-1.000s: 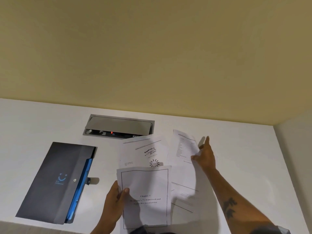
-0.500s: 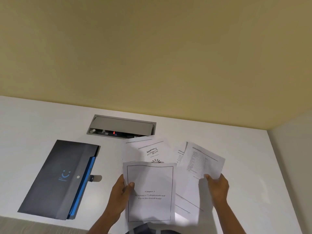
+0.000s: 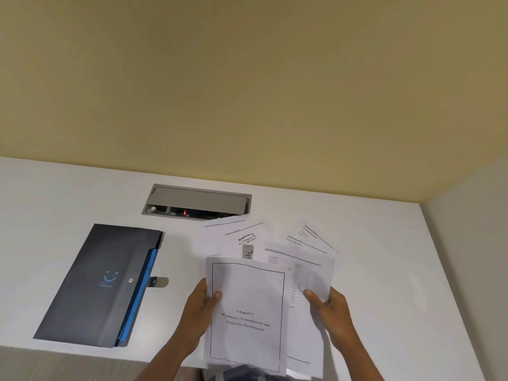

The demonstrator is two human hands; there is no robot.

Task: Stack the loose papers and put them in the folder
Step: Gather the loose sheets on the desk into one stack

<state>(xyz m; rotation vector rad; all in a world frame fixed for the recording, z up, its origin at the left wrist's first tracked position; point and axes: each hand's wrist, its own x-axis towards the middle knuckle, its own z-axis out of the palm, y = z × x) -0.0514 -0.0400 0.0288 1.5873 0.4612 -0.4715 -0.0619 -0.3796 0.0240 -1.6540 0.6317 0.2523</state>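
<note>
My left hand point(image 3: 199, 312) grips the left edge of a bordered chapter title sheet point(image 3: 247, 317), held above the near edge of the white desk point(image 3: 55, 204). My right hand point(image 3: 328, 306) holds a sheet of printed lines point(image 3: 302, 273), tucked partly behind the title sheet. Loose papers lie flat behind them: one pile point(image 3: 231, 239) near the desk socket box and others point(image 3: 313, 239) to the right. The dark folder point(image 3: 101, 284) with blue inner pockets lies closed at the left, its snap tab point(image 3: 158, 281) sticking out.
A grey recessed socket box point(image 3: 196, 200) with a red light sits in the desk behind the papers. A yellow wall rises at the back and a pale side wall point(image 3: 472, 257) bounds the desk on the right.
My right hand lifted a sheet from the right-hand papers and brought it left and nearer, against the title sheet in my left hand. The folder has not moved.
</note>
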